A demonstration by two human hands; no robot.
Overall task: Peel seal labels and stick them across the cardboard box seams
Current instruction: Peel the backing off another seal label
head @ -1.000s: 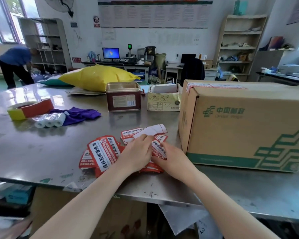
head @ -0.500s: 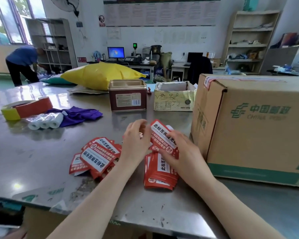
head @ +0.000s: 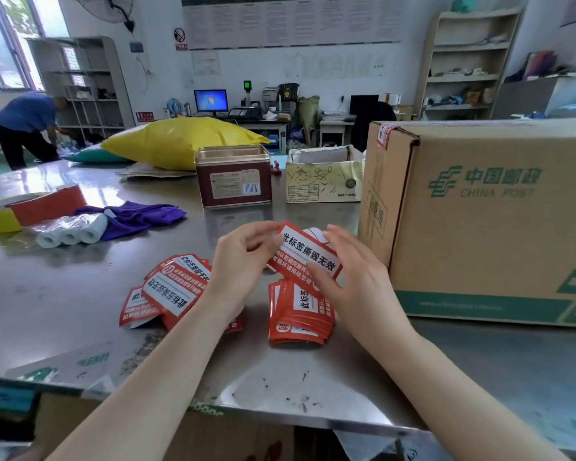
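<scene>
1. One label (head: 305,256) is held clear of the table (head: 64,294), face up and tilted, between both hands. This looks like a hold for starting the peel at a corner.
2. Left hand (head: 243,261): thumb and fingertips pinch the label's upper left corner, the likely place to lift the backing.
3. Right hand (head: 353,277): fingers curl round the label's lower right end, steadying it against the pull.
4. Whether the backing has begun to part cannot be told; a white edge shows behind the label's top.
5. Box (head: 492,214): one, standing just right of the hands, within reach for sticking. One seal (head: 384,136) already lies over its upper left corner.
6. Spare labels lie in two lots: a squared stack (head: 296,314) below the hands and a loose heap (head: 170,287) to the left. Neither can be counted sheet by sheet.
7. Also present: one tin (head: 233,176), one small carton (head: 323,176), three white rolls (head: 72,232), one purple cloth (head: 140,217), one yellow bag (head: 180,141).
</scene>
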